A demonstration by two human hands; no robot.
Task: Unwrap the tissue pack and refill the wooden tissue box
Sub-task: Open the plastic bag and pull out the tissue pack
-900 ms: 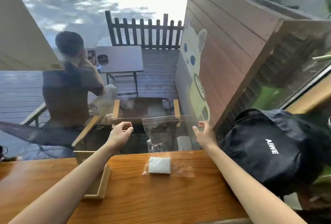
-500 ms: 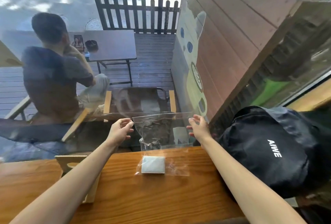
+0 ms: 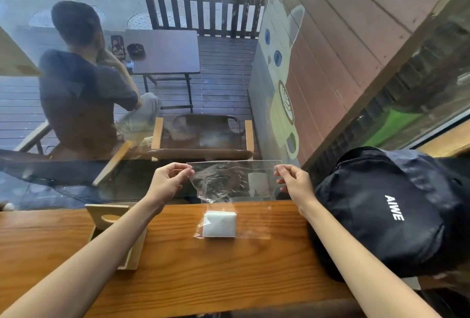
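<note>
A clear plastic bag [image 3: 230,183] is held upright over the back edge of the wooden counter [image 3: 178,279]. My left hand [image 3: 167,183] pinches its top left corner and my right hand [image 3: 295,185] pinches its top right corner. The bag's lower part trails onto the counter, where a white stack of tissues [image 3: 220,221] lies inside the plastic. The wooden tissue box [image 3: 114,218] stands to the left of the stack, with an oval opening in its raised top panel. My left forearm hides part of the box.
A black backpack [image 3: 386,211] fills the counter's right end, close to my right forearm. A window runs right behind the counter. Outside it, a person sits on a deck chair beside a small table.
Both hands have closed their fingertips onto the bag's top corners, and the top edge is now stretched flat between them. The view has tilted down toward the counter.
</note>
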